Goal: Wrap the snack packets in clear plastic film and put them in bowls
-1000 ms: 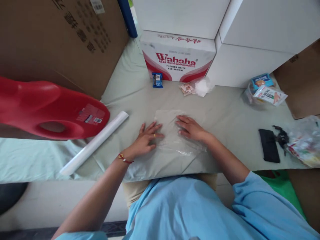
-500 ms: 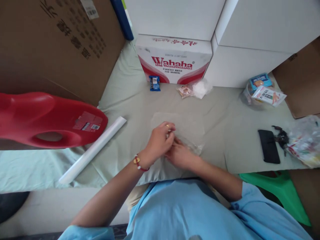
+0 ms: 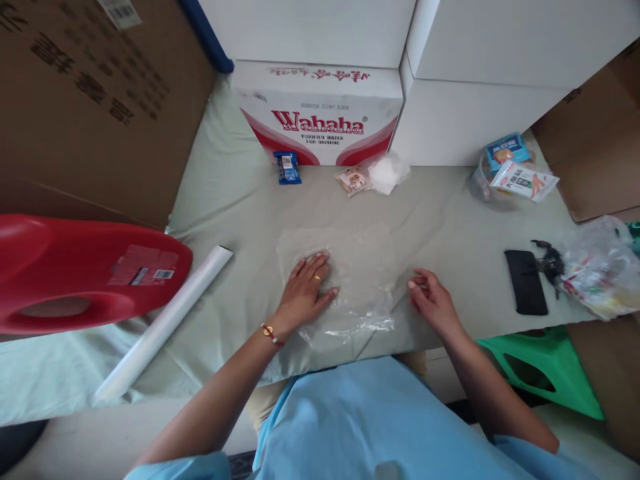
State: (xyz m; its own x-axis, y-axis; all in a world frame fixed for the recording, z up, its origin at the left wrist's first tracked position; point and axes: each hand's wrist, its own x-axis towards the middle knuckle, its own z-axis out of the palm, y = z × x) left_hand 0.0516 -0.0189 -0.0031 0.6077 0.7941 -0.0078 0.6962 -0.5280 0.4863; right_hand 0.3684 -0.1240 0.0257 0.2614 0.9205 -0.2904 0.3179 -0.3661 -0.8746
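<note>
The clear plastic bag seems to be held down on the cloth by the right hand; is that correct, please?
Not quite: the head view shows the left hand holding the clear plastic bag down on the cloth; the right hand sits by its right edge.

red jug (image 3: 75, 273), clear bag (image 3: 350, 280), green cloth (image 3: 450, 220)

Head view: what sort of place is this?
Probably a storeroom or makeshift packing corner: a brown cardboard box and white cartons crowd a cloth-covered surface, a Wahaha water carton sits among them, and the left hand lies flat on a clear plastic bag.
</note>
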